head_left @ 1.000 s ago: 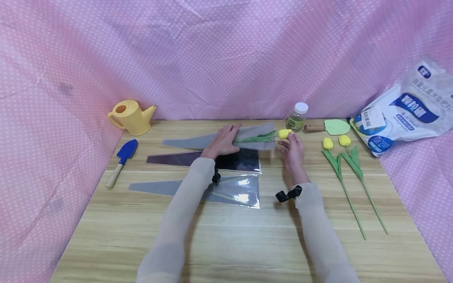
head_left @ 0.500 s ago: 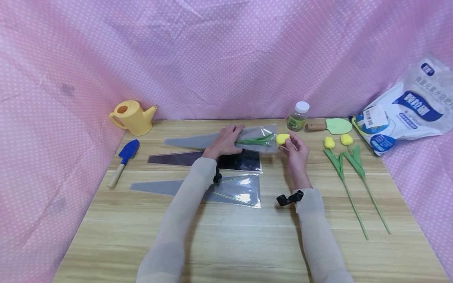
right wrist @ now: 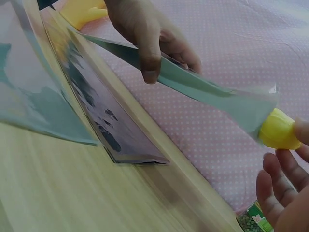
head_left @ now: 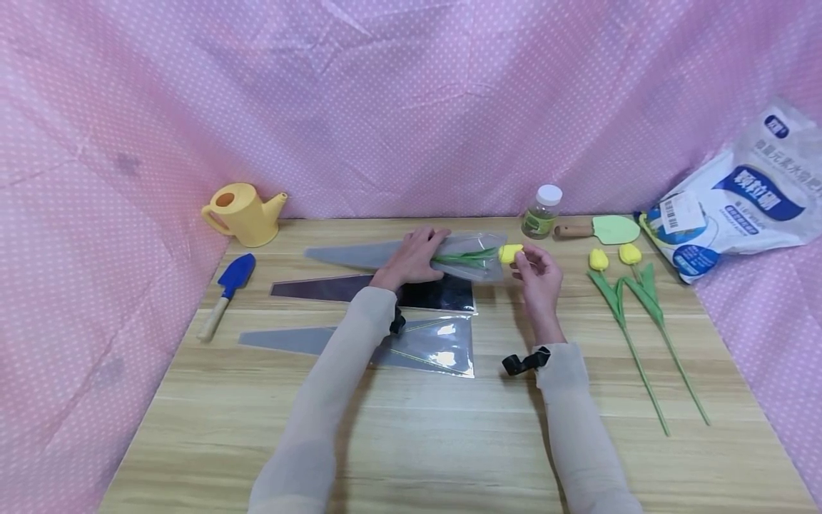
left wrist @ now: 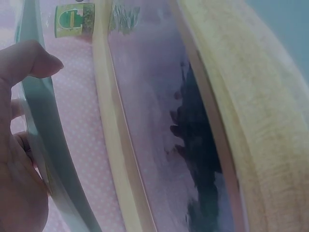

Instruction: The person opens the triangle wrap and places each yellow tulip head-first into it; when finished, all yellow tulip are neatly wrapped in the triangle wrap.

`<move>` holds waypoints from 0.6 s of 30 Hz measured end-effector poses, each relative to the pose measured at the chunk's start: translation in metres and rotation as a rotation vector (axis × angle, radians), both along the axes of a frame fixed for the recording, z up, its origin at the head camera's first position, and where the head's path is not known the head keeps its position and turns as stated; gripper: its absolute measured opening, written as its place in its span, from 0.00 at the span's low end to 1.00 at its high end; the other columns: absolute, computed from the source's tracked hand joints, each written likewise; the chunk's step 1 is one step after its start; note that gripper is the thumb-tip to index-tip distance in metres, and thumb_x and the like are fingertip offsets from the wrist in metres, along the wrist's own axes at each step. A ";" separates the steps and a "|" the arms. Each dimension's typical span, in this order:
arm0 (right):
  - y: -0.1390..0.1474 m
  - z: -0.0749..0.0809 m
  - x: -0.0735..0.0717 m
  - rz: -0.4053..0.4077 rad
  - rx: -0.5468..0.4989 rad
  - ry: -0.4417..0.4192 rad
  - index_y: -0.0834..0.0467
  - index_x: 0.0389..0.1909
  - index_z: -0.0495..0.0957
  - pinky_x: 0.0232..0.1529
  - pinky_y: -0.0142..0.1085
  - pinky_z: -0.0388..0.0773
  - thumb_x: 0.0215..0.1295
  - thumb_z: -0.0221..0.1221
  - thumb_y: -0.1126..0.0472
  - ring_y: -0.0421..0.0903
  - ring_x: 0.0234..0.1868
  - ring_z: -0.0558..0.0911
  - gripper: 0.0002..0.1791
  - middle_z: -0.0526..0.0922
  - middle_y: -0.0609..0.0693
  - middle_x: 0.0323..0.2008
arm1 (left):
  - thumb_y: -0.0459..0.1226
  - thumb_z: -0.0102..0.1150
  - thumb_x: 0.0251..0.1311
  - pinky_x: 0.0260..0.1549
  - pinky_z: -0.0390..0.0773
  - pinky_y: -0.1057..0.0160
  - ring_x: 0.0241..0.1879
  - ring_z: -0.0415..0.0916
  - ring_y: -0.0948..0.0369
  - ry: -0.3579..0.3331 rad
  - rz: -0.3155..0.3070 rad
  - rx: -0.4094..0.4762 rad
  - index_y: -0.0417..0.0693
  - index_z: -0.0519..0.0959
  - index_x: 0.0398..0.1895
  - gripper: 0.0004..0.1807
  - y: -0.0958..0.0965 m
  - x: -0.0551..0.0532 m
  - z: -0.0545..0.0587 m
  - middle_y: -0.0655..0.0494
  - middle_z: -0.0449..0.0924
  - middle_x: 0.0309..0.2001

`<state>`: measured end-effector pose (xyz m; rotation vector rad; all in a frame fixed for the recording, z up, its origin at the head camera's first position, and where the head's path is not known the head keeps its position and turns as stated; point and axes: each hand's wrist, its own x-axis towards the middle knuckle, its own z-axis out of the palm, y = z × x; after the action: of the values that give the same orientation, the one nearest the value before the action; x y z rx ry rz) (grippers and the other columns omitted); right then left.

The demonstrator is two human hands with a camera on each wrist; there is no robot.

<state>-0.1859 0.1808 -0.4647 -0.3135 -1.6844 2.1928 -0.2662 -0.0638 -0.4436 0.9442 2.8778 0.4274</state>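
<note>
My left hand (head_left: 416, 258) grips the farthest clear-and-grey flower sleeve (head_left: 356, 253), thumb on one side and fingers on the other in the right wrist view. Inside that sleeve lies a tulip with green leaves (head_left: 467, 257); most of its stem is hidden by the hand and the grey part. Its yellow bloom (right wrist: 278, 129) sits at the sleeve's wide mouth. With thumb and fingertips, my right hand (head_left: 539, 278) pinches the bloom from the right. In the left wrist view, the left thumb (left wrist: 42, 60) presses along the sleeve's edge.
A dark sleeve (head_left: 321, 288) and another grey sleeve (head_left: 282, 339) lie nearer. Two tulips (head_left: 632, 332) rest at right. Behind stand a jar (head_left: 541, 213), a green trowel (head_left: 613, 230) and a white bag (head_left: 726, 207). A yellow watering can (head_left: 244, 218) and blue trowel (head_left: 236, 273) are left.
The right hand has pushed the tulip slightly left, so its bloom now meets the sleeve's mouth. The right hand's fingers have turned more around the bloom's end. The left hand keeps its grip.
</note>
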 end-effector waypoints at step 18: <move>0.001 0.010 0.004 -0.008 0.108 0.003 0.63 0.41 0.79 0.32 0.26 0.80 0.65 0.64 0.65 0.35 0.28 0.83 0.07 0.83 0.35 0.28 | 0.47 0.68 0.55 0.53 0.64 0.55 0.50 0.61 0.54 0.019 -0.013 -0.016 0.52 0.57 0.77 0.47 0.003 0.002 -0.002 0.50 0.65 0.53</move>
<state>-0.1815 0.1821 -0.4543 -0.2874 -1.7885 2.0868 -0.2638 -0.0609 -0.4453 0.9694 2.8858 0.3960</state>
